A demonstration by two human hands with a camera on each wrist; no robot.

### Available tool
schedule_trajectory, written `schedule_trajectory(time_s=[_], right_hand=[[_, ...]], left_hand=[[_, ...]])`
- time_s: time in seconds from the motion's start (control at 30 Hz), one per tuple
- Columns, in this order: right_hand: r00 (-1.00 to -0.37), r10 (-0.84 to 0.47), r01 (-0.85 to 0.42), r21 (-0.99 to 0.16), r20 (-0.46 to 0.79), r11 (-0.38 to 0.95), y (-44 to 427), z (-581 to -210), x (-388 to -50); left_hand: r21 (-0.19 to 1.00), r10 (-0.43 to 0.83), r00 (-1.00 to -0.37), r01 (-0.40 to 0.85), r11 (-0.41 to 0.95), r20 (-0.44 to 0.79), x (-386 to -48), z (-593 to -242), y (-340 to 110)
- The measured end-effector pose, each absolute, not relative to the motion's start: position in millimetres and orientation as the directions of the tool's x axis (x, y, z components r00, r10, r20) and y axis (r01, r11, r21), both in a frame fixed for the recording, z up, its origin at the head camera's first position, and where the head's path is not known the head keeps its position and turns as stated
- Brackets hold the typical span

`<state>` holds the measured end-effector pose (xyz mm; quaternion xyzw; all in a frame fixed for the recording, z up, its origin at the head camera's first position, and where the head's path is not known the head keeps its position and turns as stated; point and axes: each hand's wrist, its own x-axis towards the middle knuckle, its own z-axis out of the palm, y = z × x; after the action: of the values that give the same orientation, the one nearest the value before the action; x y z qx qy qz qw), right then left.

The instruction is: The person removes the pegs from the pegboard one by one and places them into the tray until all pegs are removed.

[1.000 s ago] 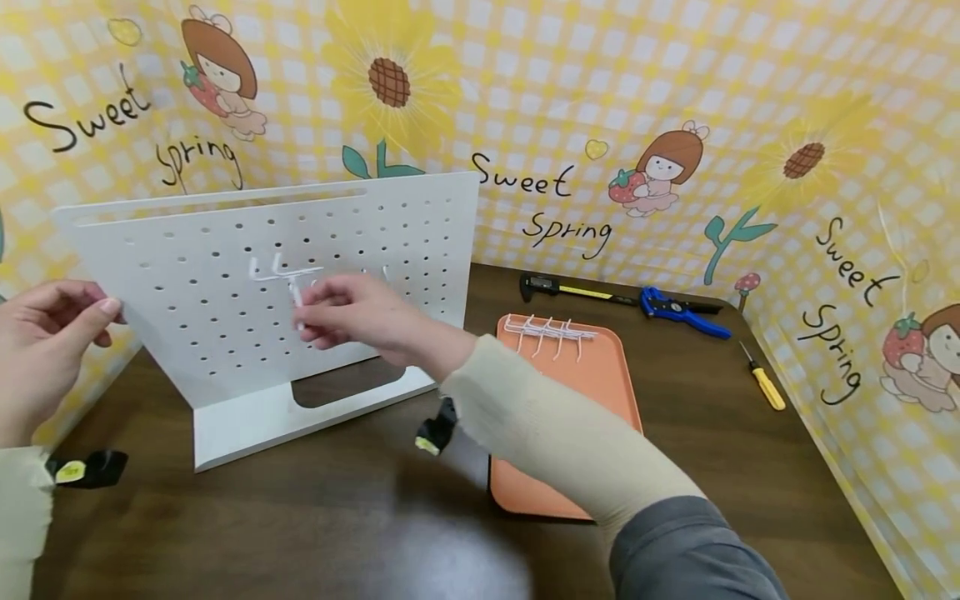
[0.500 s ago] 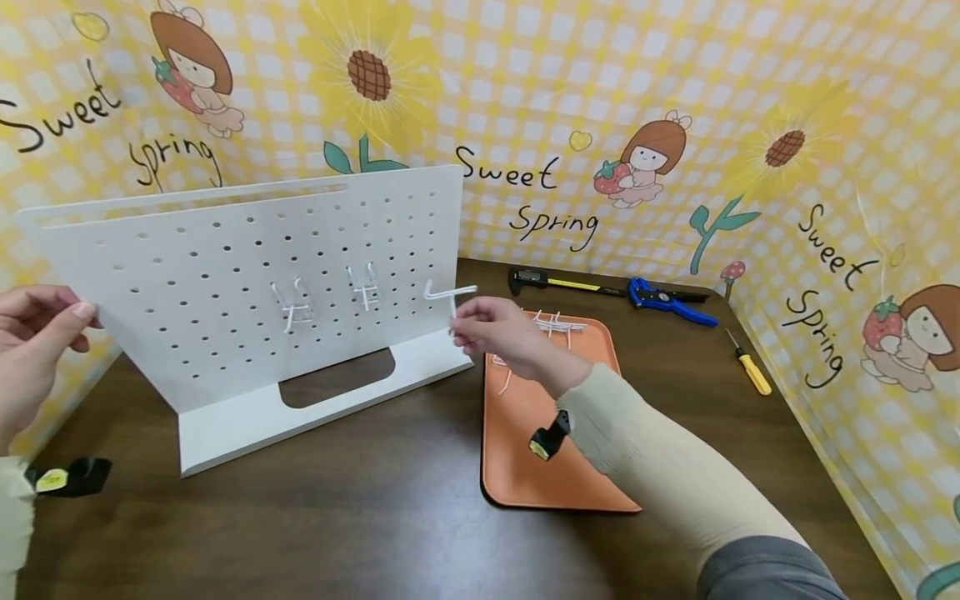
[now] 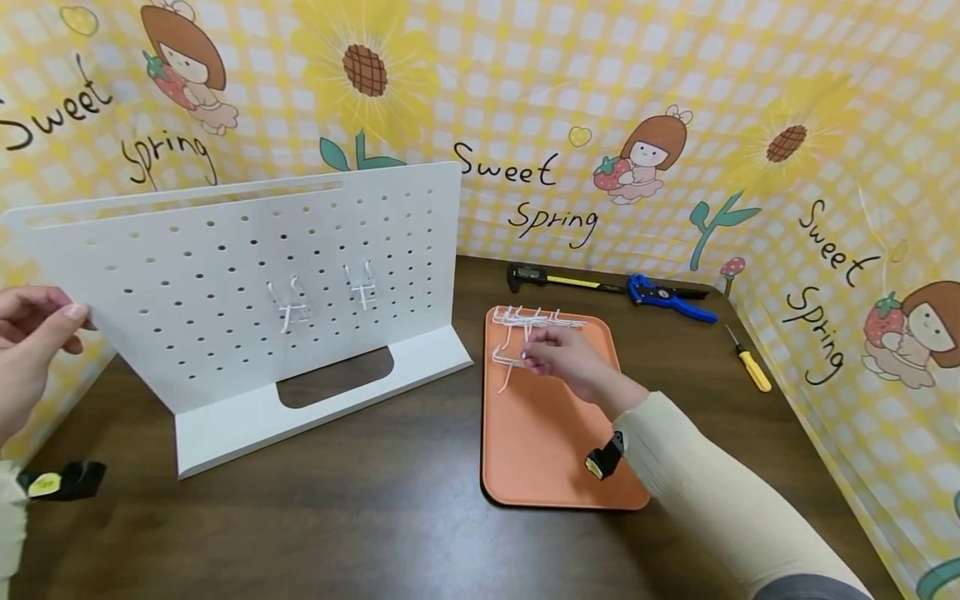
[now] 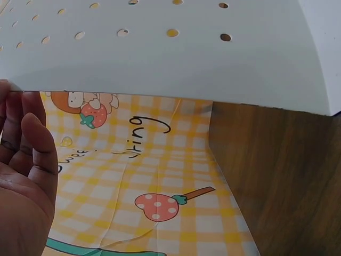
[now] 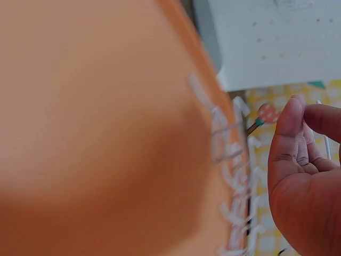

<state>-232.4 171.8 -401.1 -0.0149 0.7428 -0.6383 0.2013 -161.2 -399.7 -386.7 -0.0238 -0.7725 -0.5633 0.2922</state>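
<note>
A white pegboard stands on the table at the left, with two white wire hooks on its face. My left hand pinches its left edge between thumb and fingers; the left wrist view shows the hand at the board's edge. Over the back of the orange tray, my right hand pinches a white wire hook, partly hidden by the fingers. Several white hooks lie along the tray's far edge, with one nearer, left of the hand.
Behind the tray lie a black caliper and a blue-handled tool. A yellow screwdriver is at the right. Checked yellow cloth stands behind the table and along its right side.
My right hand has moved right, from in front of the pegboard to over the tray, carrying a white hook. My left hand has stayed at the board's edge while the head view shifted slightly.
</note>
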Motion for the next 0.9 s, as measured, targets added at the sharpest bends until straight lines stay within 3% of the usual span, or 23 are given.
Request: schedule_trajectory(time_s=[0.43, 0.67, 0.9], right_hand=[[-0.899, -0.174, 0.361, -0.905, -0.402, 0.224, 196, -434, -217], [-0.879, -0.164, 0.404, -0.881, -0.449, 0.245, 194, -440, -217], [-0.863, -0.182, 0.420, -0.869, -0.472, 0.261, 188, -441, -217]], left_hand=[[0.853, -0.285, -0.822, 0.392, 0.344, 0.493, -163, -389, -402], [0.871, -0.288, -0.824, 0.481, 0.099, 0.488, -165, -392, -401], [0.864, -0.284, -0.818, 0.491, 0.106, 0.500, -165, -393, -405]])
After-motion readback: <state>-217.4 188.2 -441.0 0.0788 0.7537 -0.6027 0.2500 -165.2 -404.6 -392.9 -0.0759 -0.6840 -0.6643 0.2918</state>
